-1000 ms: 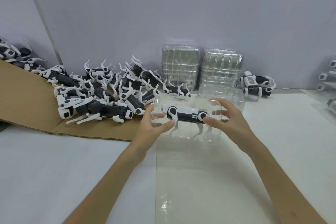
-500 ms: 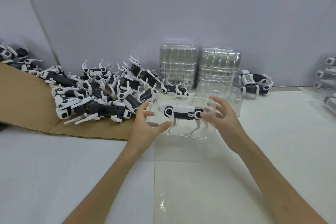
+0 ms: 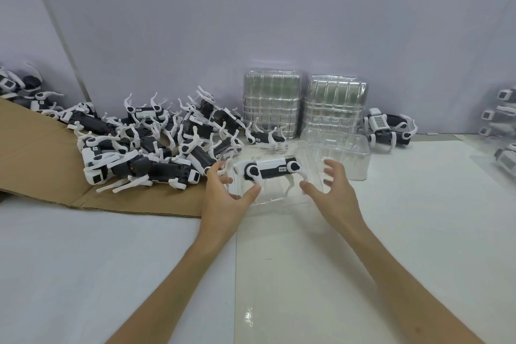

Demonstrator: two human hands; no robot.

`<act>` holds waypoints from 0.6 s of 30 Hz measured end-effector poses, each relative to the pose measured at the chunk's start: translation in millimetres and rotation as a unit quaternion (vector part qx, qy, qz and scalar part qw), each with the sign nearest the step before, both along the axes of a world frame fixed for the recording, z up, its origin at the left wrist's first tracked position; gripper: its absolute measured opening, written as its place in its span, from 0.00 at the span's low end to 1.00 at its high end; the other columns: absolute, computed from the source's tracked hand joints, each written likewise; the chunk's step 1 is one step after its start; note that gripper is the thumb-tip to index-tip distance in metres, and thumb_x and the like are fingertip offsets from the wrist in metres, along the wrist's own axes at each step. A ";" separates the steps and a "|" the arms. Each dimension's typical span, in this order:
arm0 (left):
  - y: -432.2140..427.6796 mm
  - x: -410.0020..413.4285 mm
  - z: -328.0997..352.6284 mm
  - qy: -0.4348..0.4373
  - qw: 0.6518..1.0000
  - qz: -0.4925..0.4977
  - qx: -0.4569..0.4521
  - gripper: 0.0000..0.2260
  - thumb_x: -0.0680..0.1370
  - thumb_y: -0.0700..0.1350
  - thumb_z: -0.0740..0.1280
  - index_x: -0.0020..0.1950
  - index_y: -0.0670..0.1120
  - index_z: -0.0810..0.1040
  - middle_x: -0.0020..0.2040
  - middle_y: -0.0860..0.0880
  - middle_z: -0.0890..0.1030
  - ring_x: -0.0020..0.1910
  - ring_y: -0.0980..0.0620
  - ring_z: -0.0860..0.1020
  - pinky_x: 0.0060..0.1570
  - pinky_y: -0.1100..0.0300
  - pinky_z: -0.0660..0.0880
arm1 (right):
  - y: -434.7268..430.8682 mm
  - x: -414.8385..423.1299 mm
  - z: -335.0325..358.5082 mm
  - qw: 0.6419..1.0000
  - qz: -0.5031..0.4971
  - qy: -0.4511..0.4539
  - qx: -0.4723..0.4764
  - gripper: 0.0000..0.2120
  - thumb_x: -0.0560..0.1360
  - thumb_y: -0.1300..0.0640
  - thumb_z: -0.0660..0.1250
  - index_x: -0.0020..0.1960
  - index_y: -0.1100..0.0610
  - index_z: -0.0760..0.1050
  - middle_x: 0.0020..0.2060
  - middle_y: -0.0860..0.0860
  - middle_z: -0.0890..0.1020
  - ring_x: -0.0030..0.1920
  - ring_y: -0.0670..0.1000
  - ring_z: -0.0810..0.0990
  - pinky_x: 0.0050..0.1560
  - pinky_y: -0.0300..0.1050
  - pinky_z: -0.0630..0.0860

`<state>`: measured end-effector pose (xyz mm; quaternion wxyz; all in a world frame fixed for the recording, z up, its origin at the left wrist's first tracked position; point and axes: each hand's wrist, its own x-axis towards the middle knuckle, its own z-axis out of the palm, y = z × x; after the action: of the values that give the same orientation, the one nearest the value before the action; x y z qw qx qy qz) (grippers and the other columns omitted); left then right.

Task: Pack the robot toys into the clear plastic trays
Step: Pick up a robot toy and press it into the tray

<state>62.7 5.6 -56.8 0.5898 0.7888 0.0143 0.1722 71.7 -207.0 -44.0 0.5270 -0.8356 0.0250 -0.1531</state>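
Note:
A black-and-white robot toy [image 3: 275, 172] lies on its side inside a clear plastic tray [image 3: 279, 198] at the middle of the white table. My left hand [image 3: 223, 198] grips the tray's left end, thumb on the front and fingers behind. My right hand [image 3: 337, 195] is at the tray's right end with its fingers spread and blurred; I cannot tell whether it touches the tray. A pile of several more robot toys [image 3: 156, 148] lies to the left on a sheet of cardboard [image 3: 36, 159].
Two stacks of clear trays [image 3: 272, 103] [image 3: 333, 105] stand against the back wall. An empty clear tray [image 3: 343, 153] sits right behind my right hand. One robot toy [image 3: 389, 127] stands at the back right, and more toys [image 3: 502, 114] show at the right edge.
The tray with the toy has shifted slightly left and lower. My right hand has loosened from its pinch on the tray's right end and spread its fingers.

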 end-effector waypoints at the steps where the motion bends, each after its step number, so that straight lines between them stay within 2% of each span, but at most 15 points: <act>1: -0.9 -0.2 -0.5 -0.002 1.000 0.010 0.001 0.39 0.71 0.54 0.77 0.75 0.54 0.58 0.60 0.50 0.72 0.46 0.50 0.79 0.48 0.60 0.73 | 3.2 -3.1 0.4 0.996 -0.019 -0.072 -0.039 0.28 0.75 0.53 0.73 0.71 0.50 0.66 0.62 0.44 0.72 0.61 0.48 0.74 0.60 0.45 0.68; 3: -1.7 -0.4 -1.6 -0.006 1.000 0.029 0.000 0.39 0.71 0.54 0.77 0.75 0.53 0.59 0.61 0.49 0.72 0.54 0.46 0.78 0.52 0.57 0.74 | 10.8 -11.2 2.3 0.970 -0.012 -0.207 -0.122 0.22 0.75 0.58 0.69 0.68 0.51 0.71 0.59 0.44 0.76 0.59 0.49 0.75 0.63 0.47 0.68; 5: -3.5 -1.3 -2.5 -0.018 0.999 0.043 0.008 0.39 0.71 0.55 0.77 0.75 0.52 0.59 0.63 0.49 0.72 0.58 0.44 0.77 0.56 0.54 0.75 | 19.9 -18.8 4.7 0.949 0.045 -0.249 -0.191 0.21 0.71 0.61 0.64 0.64 0.50 0.76 0.54 0.44 0.80 0.56 0.48 0.76 0.63 0.47 0.66; 7: -5.2 -2.3 -3.9 -0.033 0.998 0.048 0.015 0.38 0.71 0.55 0.76 0.75 0.53 0.59 0.64 0.50 0.72 0.58 0.43 0.78 0.56 0.52 0.76 | 30.8 -24.1 4.2 0.928 0.098 -0.213 -0.290 0.24 0.69 0.61 0.62 0.63 0.48 0.77 0.56 0.45 0.81 0.59 0.48 0.76 0.65 0.46 0.62; 10: -5.3 -2.5 -5.4 -0.039 0.998 0.042 0.017 0.37 0.72 0.55 0.76 0.74 0.55 0.59 0.61 0.51 0.72 0.56 0.44 0.79 0.56 0.50 0.77 | 43.1 -27.8 -5.7 0.885 0.110 -0.138 -0.430 0.30 0.69 0.59 0.63 0.71 0.45 0.72 0.69 0.54 0.72 0.69 0.53 0.70 0.71 0.50 0.54; 13: -5.4 -4.5 -4.5 -0.045 0.998 0.029 0.028 0.38 0.71 0.57 0.76 0.73 0.59 0.58 0.59 0.54 0.72 0.50 0.49 0.80 0.53 0.51 0.78 | 45.1 -28.4 -12.1 0.867 0.106 -0.105 -0.476 0.32 0.71 0.57 0.62 0.75 0.44 0.64 0.72 0.56 0.68 0.71 0.55 0.67 0.72 0.53 0.48; 16: -8.7 -9.3 -3.0 -0.063 0.996 0.006 0.055 0.37 0.70 0.61 0.75 0.72 0.63 0.57 0.57 0.62 0.70 0.47 0.54 0.79 0.48 0.58 0.77 | 43.4 -26.4 -13.7 0.851 0.096 -0.107 -0.505 0.31 0.72 0.56 0.60 0.75 0.43 0.63 0.70 0.55 0.70 0.66 0.54 0.70 0.70 0.51 0.48; 18: -10.0 -9.9 -2.5 -0.065 0.996 0.005 0.067 0.38 0.70 0.60 0.75 0.73 0.61 0.57 0.56 0.64 0.69 0.46 0.55 0.79 0.47 0.58 0.76 | 42.8 -25.9 -14.1 0.851 0.088 -0.113 -0.505 0.29 0.72 0.55 0.59 0.73 0.43 0.65 0.67 0.54 0.71 0.64 0.53 0.71 0.68 0.49 0.50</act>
<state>52.8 -4.4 -59.3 0.5345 0.8137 -0.0315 0.2263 45.8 -164.2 -58.2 0.0431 -0.9623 -0.1887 -0.1910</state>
